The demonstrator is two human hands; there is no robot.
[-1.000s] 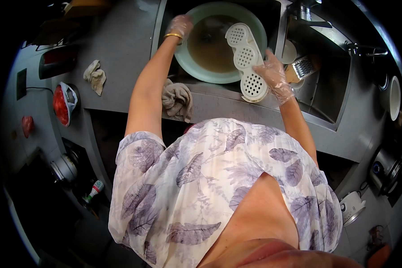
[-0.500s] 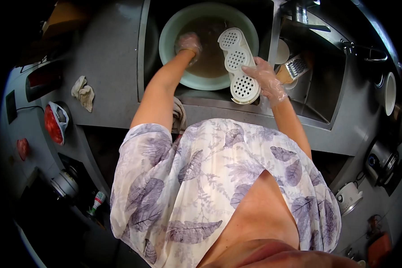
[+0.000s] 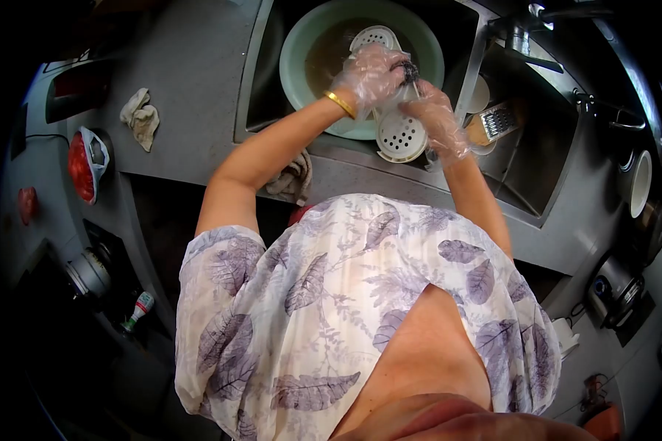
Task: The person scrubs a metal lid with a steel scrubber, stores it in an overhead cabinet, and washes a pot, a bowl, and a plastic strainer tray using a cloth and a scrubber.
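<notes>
Both hands wear clear plastic gloves. My right hand grips the long edge of a white perforated rack with round sections, tilted over the front rim of a green basin. Over the rack's middle, my left hand is closed on a small dark scrubber, pressed near the rack's right edge by my right fingertips. A gold bracelet circles my left wrist. Murky water lies in the basin. The rack's middle section is mostly hidden under my left hand.
The basin sits in the left sink. In the right sink are a metal grater and a white bowl. A faucet stands behind. Cloths lie on the counter and front edge. A red-filled bag is at left.
My left hand has come up out of the basin water with the dark scrubber and moved right onto the rack. My right hand still holds the rack.
</notes>
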